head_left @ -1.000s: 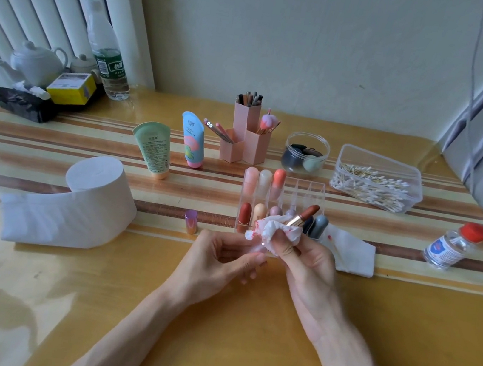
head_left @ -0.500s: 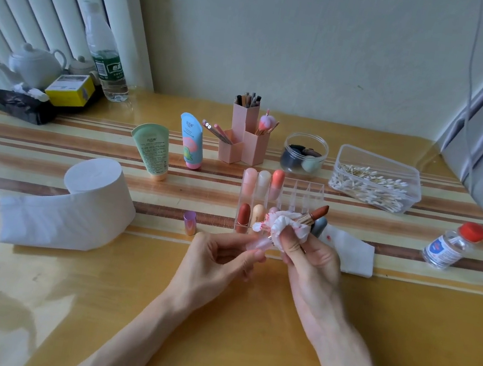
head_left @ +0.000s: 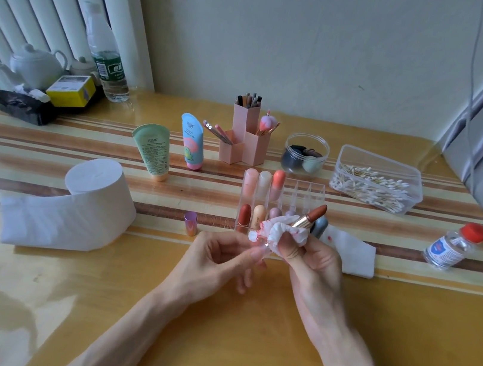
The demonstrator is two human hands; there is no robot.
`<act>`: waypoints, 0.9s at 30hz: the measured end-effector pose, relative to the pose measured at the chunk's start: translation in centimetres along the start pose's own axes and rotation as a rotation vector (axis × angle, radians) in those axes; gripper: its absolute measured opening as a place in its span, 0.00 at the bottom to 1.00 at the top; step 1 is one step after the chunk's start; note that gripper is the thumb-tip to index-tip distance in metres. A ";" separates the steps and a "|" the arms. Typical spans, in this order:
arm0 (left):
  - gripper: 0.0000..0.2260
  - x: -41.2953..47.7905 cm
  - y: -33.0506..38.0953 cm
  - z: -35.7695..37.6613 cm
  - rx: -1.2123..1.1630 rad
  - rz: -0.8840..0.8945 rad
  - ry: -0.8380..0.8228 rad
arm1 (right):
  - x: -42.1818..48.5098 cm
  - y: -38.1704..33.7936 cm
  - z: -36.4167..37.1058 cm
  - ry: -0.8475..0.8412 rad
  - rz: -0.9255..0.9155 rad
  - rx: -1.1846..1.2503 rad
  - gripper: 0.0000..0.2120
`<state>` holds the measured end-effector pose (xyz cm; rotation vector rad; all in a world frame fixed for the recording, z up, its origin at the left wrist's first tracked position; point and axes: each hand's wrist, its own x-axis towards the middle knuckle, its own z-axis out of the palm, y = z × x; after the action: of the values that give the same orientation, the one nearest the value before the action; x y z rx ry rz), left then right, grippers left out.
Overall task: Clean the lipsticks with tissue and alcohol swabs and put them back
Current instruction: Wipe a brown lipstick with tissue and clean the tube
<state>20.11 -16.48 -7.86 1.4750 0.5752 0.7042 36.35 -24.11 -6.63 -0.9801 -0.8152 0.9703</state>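
An open lipstick with a brown-red tip and gold collar points up and to the right, in front of the clear organizer. A crumpled, red-stained tissue is wrapped round its tube. My right hand grips that tissue, thumb pressed on it. My left hand pinches the lipstick's lower end with its fingertips. Several capped lipsticks stand in the organizer. A small pink-purple cap stands on the table to the left of my hands.
A folded tissue with a red spot lies right of my hands. Alcohol bottle with red cap at far right, cotton swab box behind. Toilet roll at left, two cream tubes and pink brush holder behind.
The lipstick's tip has swung slightly to the right and shows a little more above the tissue. Both hands keep their hold and have barely shifted.
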 end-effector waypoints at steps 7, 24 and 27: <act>0.16 -0.1 0.0 -0.3 0.108 0.026 -0.021 | -0.2 -0.3 0.4 -0.022 -0.031 -0.026 0.07; 0.09 0.0 -0.4 -0.4 0.244 0.110 0.001 | -0.1 0.0 -0.3 -0.069 -0.031 -0.086 0.13; 0.20 -0.1 -0.2 -0.7 0.052 -0.031 -0.206 | -0.2 -0.2 -0.3 -0.085 -0.006 -0.048 0.11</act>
<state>19.59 -16.05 -8.06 1.5617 0.4591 0.5089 36.55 -24.46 -6.59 -0.9825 -0.9154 0.9959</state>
